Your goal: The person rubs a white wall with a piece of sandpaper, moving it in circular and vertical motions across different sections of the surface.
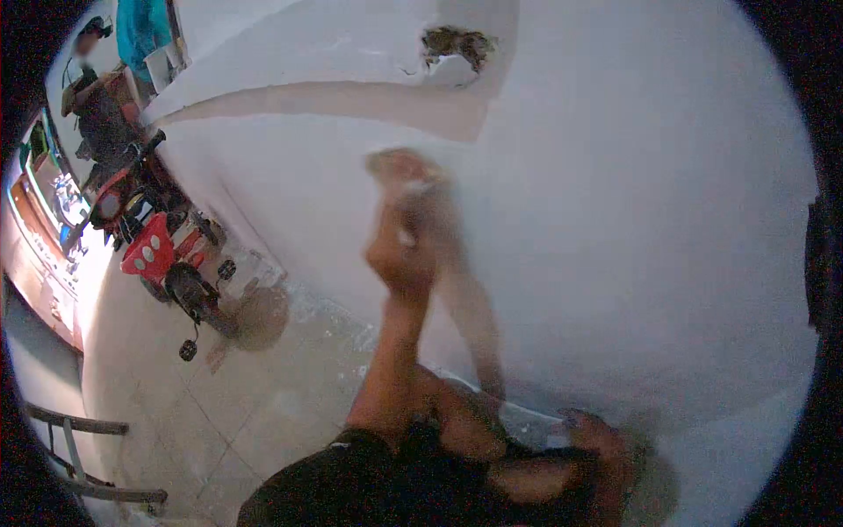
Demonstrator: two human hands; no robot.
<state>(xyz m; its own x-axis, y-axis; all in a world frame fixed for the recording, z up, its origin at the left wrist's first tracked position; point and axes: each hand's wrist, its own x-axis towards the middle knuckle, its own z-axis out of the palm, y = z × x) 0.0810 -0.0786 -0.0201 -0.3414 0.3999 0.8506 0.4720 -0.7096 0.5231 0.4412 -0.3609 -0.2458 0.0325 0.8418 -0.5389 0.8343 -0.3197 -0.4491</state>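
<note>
My left hand (pixel 399 250) is raised in front of the white wall (pixel 632 193), its fingers closed around a pale, light-brown object (pixel 404 167). Motion blur smears the hand and the object, so the object's kind does not show. Its far end is at or close to the wall, and a shadow falls just to the right. Low on the right, my right hand (pixel 597 435) is dim and blurred near the foot of the wall. A whitish, partly see-through thing (pixel 527 426) lies beside its fingers. Whether that hand grips it is unclear.
A ragged hole (pixel 458 48) breaks the wall higher up. On the left, a child's tricycle (pixel 180 255) with a red bucket-like part (pixel 147 250) stands on the tiled floor (pixel 237 422). Behind it is a person (pixel 101 114). Dark chair-like bars (pixel 97 457) show lower left.
</note>
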